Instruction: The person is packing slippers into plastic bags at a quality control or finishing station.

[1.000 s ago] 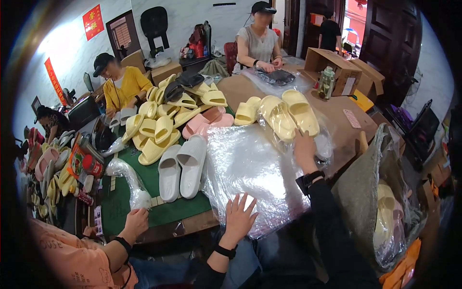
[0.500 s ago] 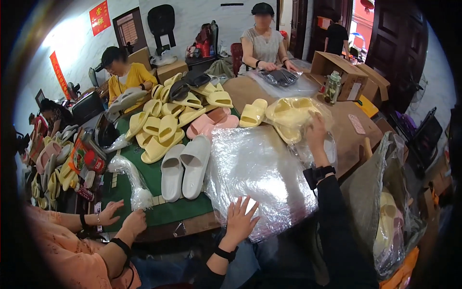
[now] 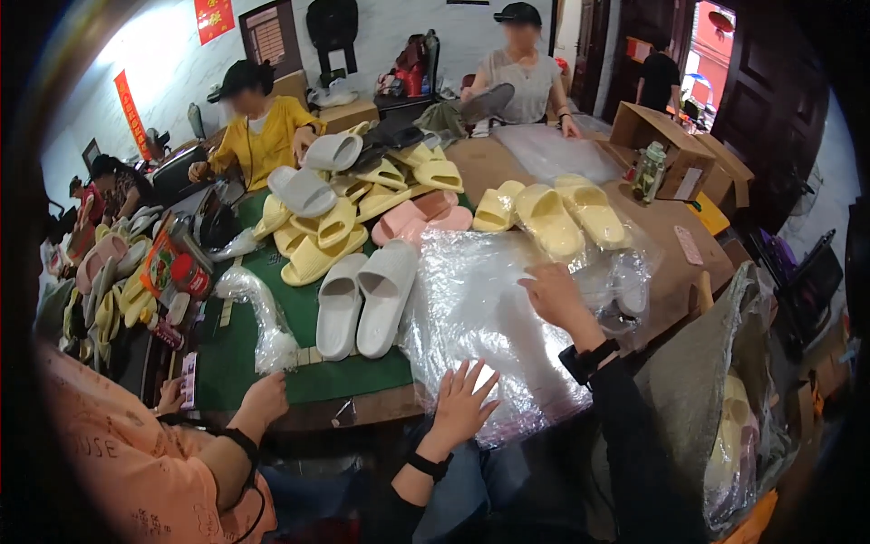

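Note:
My left hand is open, fingers spread, at the near left edge of a stack of clear plastic bags. My right hand is over the far right part of that stack, holding nothing, its fingers partly stretched to the left. Just beyond it lie two yellow slippers, side by side with clear plastic around them. Further right on the table is more crumpled clear plastic. A pair of light grey slippers rests left of the bag stack, toes away from me.
A pile of yellow slippers with grey ones on top stands at the far left, beside pink slippers. A glass bottle and cardboard box stand far right. A co-worker in orange sits close at left; others work across the table.
My right hand has left the bagged yellow slippers and moved nearer, over the bag stack. Two grey slippers now lie on the pile. The co-worker across no longer has the dark item on the plastic.

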The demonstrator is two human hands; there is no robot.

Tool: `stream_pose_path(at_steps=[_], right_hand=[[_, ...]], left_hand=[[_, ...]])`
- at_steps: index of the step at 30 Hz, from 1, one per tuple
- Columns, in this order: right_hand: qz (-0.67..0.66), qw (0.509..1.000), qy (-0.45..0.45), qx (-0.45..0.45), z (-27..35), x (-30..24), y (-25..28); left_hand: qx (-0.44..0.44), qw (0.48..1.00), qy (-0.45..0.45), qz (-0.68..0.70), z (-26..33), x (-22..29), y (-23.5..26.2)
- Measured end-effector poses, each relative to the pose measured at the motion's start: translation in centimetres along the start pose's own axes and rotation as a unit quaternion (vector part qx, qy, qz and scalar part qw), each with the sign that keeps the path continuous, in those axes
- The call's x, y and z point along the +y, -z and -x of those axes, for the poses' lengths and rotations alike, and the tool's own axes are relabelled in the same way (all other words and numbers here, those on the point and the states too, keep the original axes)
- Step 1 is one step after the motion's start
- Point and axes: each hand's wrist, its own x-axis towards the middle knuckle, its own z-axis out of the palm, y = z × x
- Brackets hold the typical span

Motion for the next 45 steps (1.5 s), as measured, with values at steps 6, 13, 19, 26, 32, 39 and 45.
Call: stream_pose_path(at_steps=[6, 13, 19, 26, 32, 39, 45], right_hand=[[0.229, 0.962, -0.129, -0.068, 1.1, 6.7, -1.8], [0.36, 0.92, -0.155, -0.014, 1.0, 6.9, -1.0], [0.0, 0.984, -0.025, -0.179, 3.1, -1.3, -3.6], [-0.079, 0.942, 0.021, -0.324, 6.1, -7.0, -1.8], [-0.05, 0.964, -0.007, -0.26, 8.5, -10.9, 2.9], [-0.062, 0.956, -0.038, -0.283, 13.3, -14.2, 4.7], [0.015, 0.949, -0.129, -0.286, 17.1, -13.8, 5.9]], left_hand=[[0.021, 0.999, -0.02, 0.039, -0.7, 0.2, -0.9], [0.037, 0.998, -0.026, 0.039, -0.6, 0.4, -1.0], [0.032, 0.999, -0.025, 0.034, -0.5, 0.2, -0.9], [0.138, 0.97, 0.051, 0.194, -0.5, -2.3, 3.5], [0.231, 0.955, 0.176, 0.064, -1.6, -12.0, 4.9], [0.245, 0.903, 0.353, 0.029, -5.2, -23.5, 2.4], [0.098, 0.894, 0.435, -0.043, -10.8, -20.2, 5.1]])
